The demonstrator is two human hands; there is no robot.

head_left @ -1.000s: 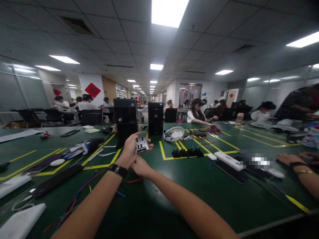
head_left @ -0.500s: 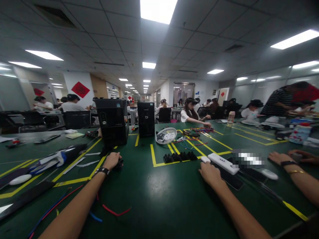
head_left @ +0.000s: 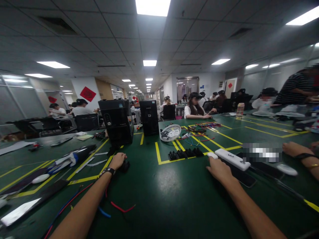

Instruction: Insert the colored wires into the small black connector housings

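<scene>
My left hand [head_left: 118, 162] rests on the green table with its fingers curled, and a small dark black piece [head_left: 125, 166] shows at and below the fingertips; its exact kind is hidden. My right hand [head_left: 218, 168] lies on the table, thumb apart from the fingers. Its fingertips reach a small white object [head_left: 211, 155], next to a white power bank-like block [head_left: 232, 159] marked 3. A row of black plastic pieces [head_left: 185, 153] lies between the hands, farther off. Red wire [head_left: 122, 208] and blue wire [head_left: 104, 213] lie near my left forearm.
Two black computer cases [head_left: 117, 122] stand beyond my left hand. A white plastic basket [head_left: 170, 133] and loose coloured wires [head_left: 204, 127] lie past the black row. At right, another person's hand [head_left: 295, 150] rests near a black phone-like slab [head_left: 240, 174]. Yellow tape [head_left: 158, 153] marks the table.
The whole view has shifted, so the table and things appear farther right. Both hands stay at nearly the same spots; more of the black piece by my left fingers shows.
</scene>
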